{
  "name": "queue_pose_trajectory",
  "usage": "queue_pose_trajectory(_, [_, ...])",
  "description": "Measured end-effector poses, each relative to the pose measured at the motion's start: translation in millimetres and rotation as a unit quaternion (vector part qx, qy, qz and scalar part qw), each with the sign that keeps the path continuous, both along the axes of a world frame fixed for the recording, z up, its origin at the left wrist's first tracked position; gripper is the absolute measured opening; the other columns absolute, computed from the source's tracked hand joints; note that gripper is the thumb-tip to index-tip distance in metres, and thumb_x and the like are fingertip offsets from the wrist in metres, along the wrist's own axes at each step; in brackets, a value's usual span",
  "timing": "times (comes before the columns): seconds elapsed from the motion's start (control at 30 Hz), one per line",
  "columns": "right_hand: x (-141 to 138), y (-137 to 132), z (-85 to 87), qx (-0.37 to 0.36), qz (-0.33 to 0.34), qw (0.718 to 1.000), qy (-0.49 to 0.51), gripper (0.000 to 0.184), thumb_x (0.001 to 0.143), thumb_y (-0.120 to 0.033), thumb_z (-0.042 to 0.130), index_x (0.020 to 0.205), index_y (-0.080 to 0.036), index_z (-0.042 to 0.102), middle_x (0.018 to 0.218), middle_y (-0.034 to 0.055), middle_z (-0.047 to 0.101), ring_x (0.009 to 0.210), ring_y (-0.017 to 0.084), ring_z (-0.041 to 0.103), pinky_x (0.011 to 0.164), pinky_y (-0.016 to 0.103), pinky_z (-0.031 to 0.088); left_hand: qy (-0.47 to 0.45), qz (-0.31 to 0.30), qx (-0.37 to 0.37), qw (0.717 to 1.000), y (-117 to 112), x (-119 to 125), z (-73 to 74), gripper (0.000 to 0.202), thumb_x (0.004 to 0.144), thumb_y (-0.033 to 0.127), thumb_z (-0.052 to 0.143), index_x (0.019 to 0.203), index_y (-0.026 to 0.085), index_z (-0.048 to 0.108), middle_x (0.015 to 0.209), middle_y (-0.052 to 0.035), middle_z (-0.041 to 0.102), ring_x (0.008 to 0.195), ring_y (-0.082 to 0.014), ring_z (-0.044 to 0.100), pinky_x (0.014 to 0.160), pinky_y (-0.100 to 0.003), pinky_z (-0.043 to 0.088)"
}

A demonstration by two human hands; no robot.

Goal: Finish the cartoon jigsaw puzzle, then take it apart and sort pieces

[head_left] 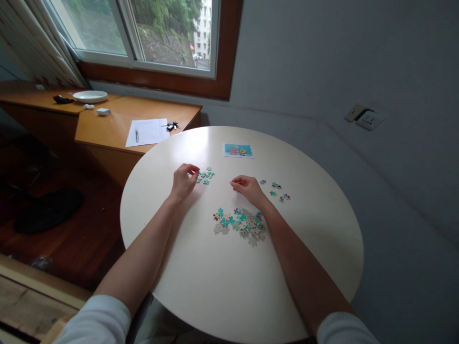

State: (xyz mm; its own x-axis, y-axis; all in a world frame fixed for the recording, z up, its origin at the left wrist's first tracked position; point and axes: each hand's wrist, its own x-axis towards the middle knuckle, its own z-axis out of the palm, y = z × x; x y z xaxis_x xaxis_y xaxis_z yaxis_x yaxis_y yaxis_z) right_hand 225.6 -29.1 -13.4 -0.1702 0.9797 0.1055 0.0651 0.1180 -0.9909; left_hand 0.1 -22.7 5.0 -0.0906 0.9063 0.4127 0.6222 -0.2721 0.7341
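My left hand [184,181] is closed in a pinch at the left side of a small group of teal puzzle pieces [206,175]. My right hand [249,188] hovers or rests over the table's middle, thumb and fingertips pressed together. Whatever either pinch holds, if anything, is too small to make out. Below the right hand, nearer to me, lies a mixed heap of jigsaw pieces [241,222], some colored side up and some showing grey backs. To the right of that hand, several multicolored puzzle pieces [275,191] lie loosely spread.
A small picture card [238,150] with cartoon figures lies toward the far edge of the round white table [201,286]. Behind it on the left, a wooden desk [122,112] bears a paper sheet [152,131], keys [171,126] and a white plate [91,97]. A wall borders the right.
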Motion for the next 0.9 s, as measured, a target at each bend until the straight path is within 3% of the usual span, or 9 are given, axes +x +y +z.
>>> queue_pose_trajectory(0.07, [0,1,-0.7,0.001,-0.001,1.000,0.001,0.026,0.058,-0.038,0.074,0.068,-0.016,0.063,0.061,-0.0011,0.059,0.058,0.010,0.053,0.059,0.026,0.044,0.004,-0.132,-0.002,0.991,-8,9,5.4,0.009,0.073,0.020,0.056,0.072,0.016,0.065,0.074,-0.0029,0.063,0.064,-0.0121,0.054,0.064,-0.025,0.044])
queue_pose_trajectory(0.13, [0,1,-1.0,0.002,-0.002,1.000,-0.001,0.027,0.057,-0.038,0.075,0.068,-0.016,0.063,0.061,-0.0009,0.060,0.058,0.011,0.054,0.059,0.026,0.044,0.032,-0.254,-0.048,0.966,-17,18,10.3,0.009,0.072,0.022,0.058,0.068,0.017,0.063,0.068,-0.0012,0.062,0.060,-0.0105,0.052,0.059,-0.023,0.042])
queue_pose_trajectory(0.23, [0,1,-0.3,0.001,-0.004,1.000,-0.003,0.027,0.055,-0.037,0.077,0.067,-0.016,0.063,0.061,-0.0008,0.060,0.059,0.011,0.054,0.059,0.026,0.044,0.103,-0.325,-0.126,0.932,-27,26,15.3,0.011,0.070,0.024,0.059,0.064,0.016,0.062,0.060,0.0005,0.057,0.056,-0.0095,0.046,0.055,-0.022,0.038])
queue_pose_trajectory(0.37, [-1,0,1.3,-0.003,-0.002,1.000,-0.001,0.027,0.055,-0.038,0.077,0.067,-0.016,0.063,0.061,-0.0008,0.060,0.059,0.011,0.054,0.060,0.026,0.044,0.167,-0.389,-0.210,0.881,-32,27,16.6,0.015,0.064,0.028,0.067,0.071,0.016,0.064,0.061,0.0017,0.055,0.055,-0.0094,0.046,0.053,-0.022,0.035])
queue_pose_trajectory(0.57, [-1,0,1.5,0.000,-0.004,1.000,-0.003,0.029,0.056,-0.040,0.075,0.069,-0.017,0.063,0.061,-0.0011,0.060,0.059,0.011,0.054,0.060,0.026,0.045,0.200,-0.420,-0.213,0.859,-30,26,16.0,0.020,0.060,0.022,0.068,0.080,0.017,0.066,0.076,0.0001,0.056,0.063,-0.0099,0.048,0.058,-0.021,0.037])
queue_pose_trajectory(0.9, [-1,2,0.6,0.007,-0.007,1.000,-0.017,0.034,0.056,-0.045,0.074,0.068,-0.016,0.063,0.061,-0.0007,0.059,0.058,0.011,0.054,0.060,0.027,0.045,0.146,-0.387,-0.179,0.893,-30,28,8.8,0.016,0.058,0.016,0.061,0.074,0.019,0.064,0.063,0.0015,0.054,0.055,-0.0111,0.047,0.052,-0.022,0.036])
